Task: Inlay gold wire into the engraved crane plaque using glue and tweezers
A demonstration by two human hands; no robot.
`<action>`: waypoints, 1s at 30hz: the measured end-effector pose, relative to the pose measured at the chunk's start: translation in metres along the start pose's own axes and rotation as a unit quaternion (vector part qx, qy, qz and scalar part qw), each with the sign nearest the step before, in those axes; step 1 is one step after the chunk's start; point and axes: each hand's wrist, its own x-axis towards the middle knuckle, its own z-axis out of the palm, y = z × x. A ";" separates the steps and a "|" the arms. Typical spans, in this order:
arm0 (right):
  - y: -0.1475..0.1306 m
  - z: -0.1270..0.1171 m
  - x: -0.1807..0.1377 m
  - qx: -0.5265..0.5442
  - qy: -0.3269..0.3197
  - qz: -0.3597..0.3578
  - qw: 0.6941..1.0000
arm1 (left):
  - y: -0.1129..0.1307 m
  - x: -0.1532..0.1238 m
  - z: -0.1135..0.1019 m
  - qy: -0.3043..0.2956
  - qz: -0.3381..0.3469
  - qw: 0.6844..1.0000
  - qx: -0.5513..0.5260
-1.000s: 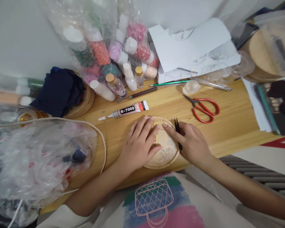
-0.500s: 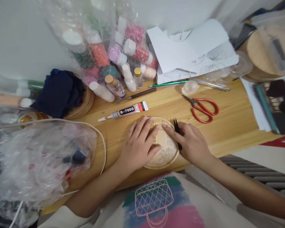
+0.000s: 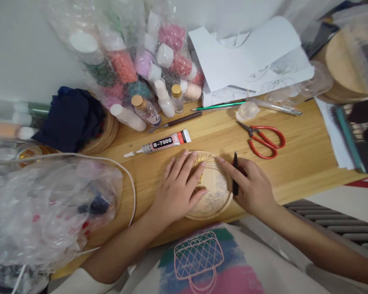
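Pale wood grain covers the tabletop (image 3: 306, 159), with bagged jars (image 3: 122, 65) crowding its back edge. Near its front edge lies a round wooden board (image 3: 213, 183) bearing wave drawings and gold strands (image 3: 200, 179). The hands are apart: the left hand (image 3: 176, 190) lies flat on the board, fingers slightly spread; the right hand (image 3: 254, 185) grips black tweezers (image 3: 235, 175), index fingertip at the board's rim. A glue tube (image 3: 164, 141) and red-handled snips (image 3: 265, 141) lie farther back.
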 end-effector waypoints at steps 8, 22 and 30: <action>-0.002 -0.001 0.004 0.009 0.004 0.006 1.000 | -0.002 0.000 0.001 -0.006 0.000 1.000 0.000; 0.000 -0.001 0.000 -0.015 -0.058 -0.020 0.998 | -0.002 0.000 0.000 -0.011 -0.003 1.000 -0.014; 0.001 -0.003 0.001 -0.016 -0.071 -0.011 0.997 | -0.001 0.000 0.000 -0.020 -0.003 1.000 -0.008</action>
